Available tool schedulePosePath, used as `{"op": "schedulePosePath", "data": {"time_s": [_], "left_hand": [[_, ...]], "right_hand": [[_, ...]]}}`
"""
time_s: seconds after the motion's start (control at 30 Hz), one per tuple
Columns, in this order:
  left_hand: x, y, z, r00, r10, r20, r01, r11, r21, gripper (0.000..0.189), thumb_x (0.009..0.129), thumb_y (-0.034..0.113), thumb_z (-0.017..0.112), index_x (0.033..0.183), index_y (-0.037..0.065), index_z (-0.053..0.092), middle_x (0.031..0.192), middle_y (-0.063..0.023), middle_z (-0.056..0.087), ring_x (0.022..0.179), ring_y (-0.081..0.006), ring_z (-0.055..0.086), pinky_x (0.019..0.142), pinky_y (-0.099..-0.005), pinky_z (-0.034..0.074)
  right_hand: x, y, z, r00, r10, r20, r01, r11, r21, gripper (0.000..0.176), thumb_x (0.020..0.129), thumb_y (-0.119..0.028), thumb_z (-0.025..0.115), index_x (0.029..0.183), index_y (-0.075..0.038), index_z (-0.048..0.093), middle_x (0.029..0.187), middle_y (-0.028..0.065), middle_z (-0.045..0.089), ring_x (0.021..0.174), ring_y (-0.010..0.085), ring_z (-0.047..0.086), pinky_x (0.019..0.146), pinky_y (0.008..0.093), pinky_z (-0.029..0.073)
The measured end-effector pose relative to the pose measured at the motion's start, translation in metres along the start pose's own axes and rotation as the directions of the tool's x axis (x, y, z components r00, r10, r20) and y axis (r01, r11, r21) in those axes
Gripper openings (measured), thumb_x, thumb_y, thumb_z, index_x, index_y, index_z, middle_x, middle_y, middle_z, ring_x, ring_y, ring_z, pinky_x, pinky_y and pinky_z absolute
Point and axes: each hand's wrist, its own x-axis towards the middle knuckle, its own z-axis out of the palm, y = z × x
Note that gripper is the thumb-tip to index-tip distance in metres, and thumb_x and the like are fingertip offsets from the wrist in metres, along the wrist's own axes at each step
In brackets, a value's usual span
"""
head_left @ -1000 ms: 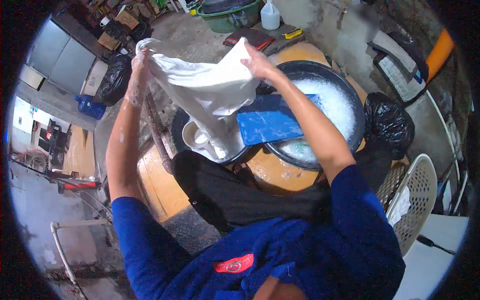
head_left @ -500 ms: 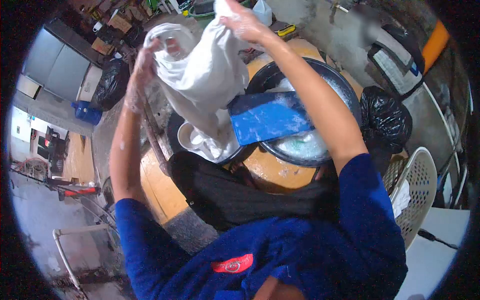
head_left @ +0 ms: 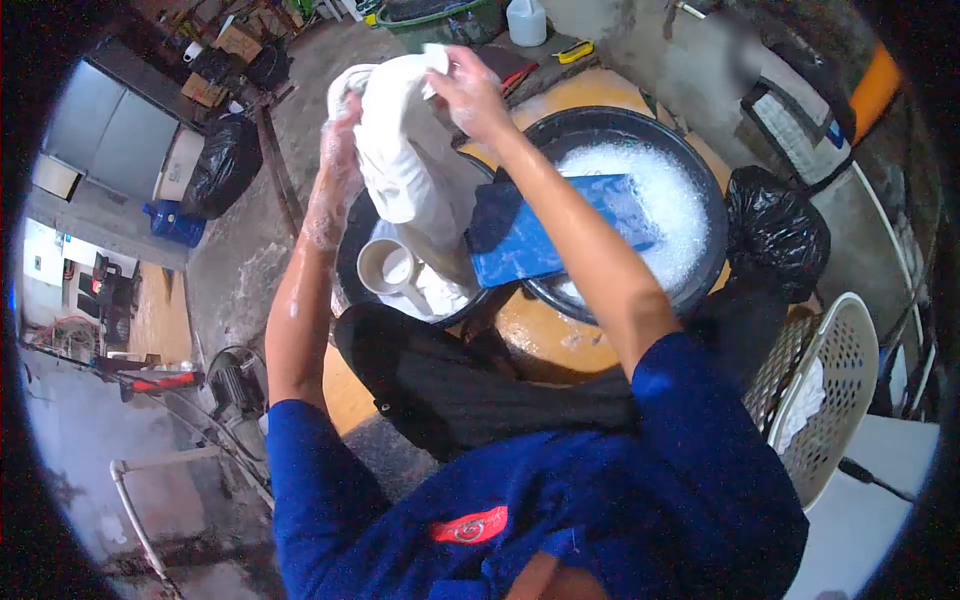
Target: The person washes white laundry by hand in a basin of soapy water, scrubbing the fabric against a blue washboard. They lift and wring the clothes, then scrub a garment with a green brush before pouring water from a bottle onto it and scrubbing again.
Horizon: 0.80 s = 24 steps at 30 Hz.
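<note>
A wet white cloth (head_left: 405, 150) hangs bunched between my hands, its lower end trailing into the left dark basin (head_left: 350, 272). My right hand (head_left: 474, 98) pinches the cloth's top edge, fingers closed. Lower and to the left, my soapy left hand (head_left: 341, 140) grips the other side, its fingers partly hidden by the fabric. A white dipper (head_left: 388, 268) with a handle rests in the left basin on more white fabric (head_left: 445, 290). The blue board (head_left: 520, 240) lies across the rims of both basins, under my right forearm. White suds (head_left: 675, 215) fill much of the right black basin (head_left: 712, 240).
Black plastic bags stand at right (head_left: 775, 235) and far left (head_left: 225, 165). A beige perforated basket (head_left: 835, 400) holding white cloth is at my right side. Beyond the basins are a green tub (head_left: 440, 30), a white jug (head_left: 526, 22) and a yellow-handled brush (head_left: 575, 51).
Both hands have come lower and closer together with the cloth, the left one shifting right. The cloth hangs narrower, and more of the right basin's suds shows.
</note>
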Motion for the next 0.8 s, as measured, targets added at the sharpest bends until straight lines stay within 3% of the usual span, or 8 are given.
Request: {"op": "schedulePosePath", "data": {"time_s": [0.1,0.17,0.23,0.37,0.47,0.57,0.6,0.8], "left_hand": [[-0.001,0.011,-0.011,0.994,0.092,-0.056,-0.093,0.996,-0.015,0.032,0.087,0.029,0.045,0.106,0.003,0.050,0.095,-0.0064,0.058,0.083,-0.0183,0.057,0.074,-0.0326,0.047],[0.010,0.016,-0.032,0.993,0.101,-0.065,-0.100,0.995,0.025,0.032,0.086,0.029,0.047,0.105,0.003,0.051,0.095,-0.0066,0.058,0.082,-0.0181,0.057,0.074,-0.0325,0.047],[0.000,0.026,-0.018,0.980,0.113,-0.165,-0.088,0.985,0.149,0.032,0.086,0.030,0.047,0.104,0.003,0.052,0.094,-0.0063,0.058,0.081,-0.0175,0.057,0.073,-0.0321,0.047],[0.013,0.039,-0.063,0.974,0.145,-0.176,-0.113,0.978,0.176,0.032,0.085,0.028,0.050,0.104,0.003,0.052,0.092,-0.0055,0.058,0.080,-0.0168,0.057,0.072,-0.0315,0.047],[0.019,0.051,-0.100,0.977,0.152,-0.147,-0.127,0.978,0.167,0.030,0.084,0.028,0.051,0.102,0.004,0.053,0.089,-0.0054,0.059,0.078,-0.0166,0.057,0.069,-0.0309,0.047],[0.015,0.057,-0.127,0.964,0.173,-0.200,-0.143,0.977,0.157,0.029,0.084,0.026,0.050,0.101,0.002,0.053,0.089,-0.0062,0.059,0.077,-0.0168,0.057,0.067,-0.0312,0.048],[0.018,0.057,-0.141,0.949,0.172,-0.263,-0.131,0.977,0.165,0.030,0.085,0.026,0.049,0.101,0.000,0.053,0.090,-0.0076,0.059,0.077,-0.0186,0.058,0.068,-0.0322,0.048],[0.007,0.044,-0.119,0.829,0.276,-0.487,-0.183,0.956,0.231,0.031,0.084,0.024,0.050,0.107,0.003,0.049,0.097,-0.0089,0.057,0.081,-0.0218,0.058,0.071,-0.0363,0.050]], "right_hand": [[-0.052,0.066,-0.023,0.913,0.039,-0.406,-0.162,0.949,-0.271,0.024,0.079,-0.023,0.059,0.087,-0.005,0.045,0.073,0.0028,0.052,0.062,0.0081,0.049,0.054,0.0229,0.043],[-0.098,0.065,-0.020,0.917,0.378,-0.129,-0.388,0.764,-0.515,0.025,0.072,-0.022,0.064,0.085,-0.003,0.056,0.075,0.0076,0.057,0.070,0.0129,0.053,0.063,0.0292,0.045],[-0.133,0.107,-0.008,0.943,0.329,0.056,-0.199,0.689,-0.697,0.024,0.071,-0.021,0.062,0.088,-0.004,0.058,0.087,0.0121,0.060,0.081,0.0222,0.056,0.074,0.0325,0.043],[-0.154,0.130,0.024,0.900,0.434,-0.049,-0.399,0.772,-0.494,0.017,0.077,-0.017,0.057,0.086,-0.002,0.054,0.088,0.0101,0.058,0.083,0.0198,0.055,0.072,0.0299,0.043],[-0.163,0.092,0.045,0.879,0.466,-0.102,-0.464,0.885,0.047,0.021,0.078,-0.019,0.058,0.091,-0.002,0.054,0.090,0.0083,0.058,0.084,0.0141,0.053,0.071,0.0267,0.043],[-0.153,0.082,0.036,0.889,0.454,-0.066,-0.457,0.866,-0.202,0.028,0.078,-0.021,0.060,0.097,-0.001,0.055,0.090,0.0064,0.058,0.083,0.0096,0.053,0.070,0.0242,0.043],[-0.136,0.061,0.025,0.731,0.666,0.145,-0.665,0.744,-0.068,0.035,0.076,-0.022,0.062,0.102,0.001,0.055,0.091,0.0064,0.059,0.080,0.0084,0.054,0.069,0.0223,0.043],[-0.053,-0.093,0.022,0.830,0.398,0.390,-0.537,0.759,0.367,0.027,0.081,-0.015,0.054,0.102,0.002,0.054,0.095,0.0095,0.059,0.083,0.0155,0.058,0.075,0.0293,0.046]]}}
